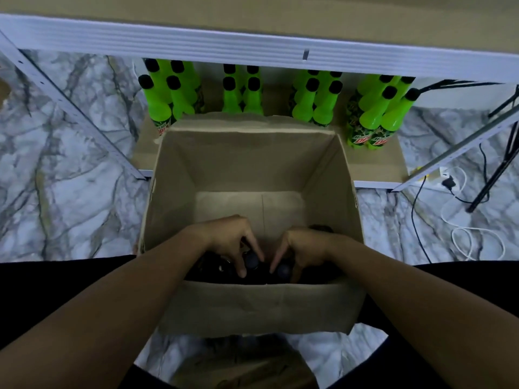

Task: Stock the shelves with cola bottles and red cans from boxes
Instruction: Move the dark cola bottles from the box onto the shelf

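marbled grey-white floor (70,164) runs out to the left of the fingers, crossed by a slanted white metal upright (70,105) of the shelf rack. beyond the fingertips, on the low shelf board (376,167), green bottles (179,94) with black caps stand upright in four clusters, under a white shelf rail (252,43). an open cardboard box (252,307) sits on the floor in front of that shelf, and both hands reach down into its near end. left hand (227,240) has its fingers (241,269) curled down around the dark cap and neck of a cola bottle (251,261), pinching it. just left of those fingers more dark bottles (213,266) lie in shadow, too dim to count. right hand (303,248) sits just beside the left one, nearly touching it, its fingers curled round the cap of a second cola bottle (283,270). past both sets of fingertips the far half of the box floor shows bare cardboard. to the right of the fingers, outside the box, white and black cables (460,228) trail over the floor near a dark stand leg (491,175).
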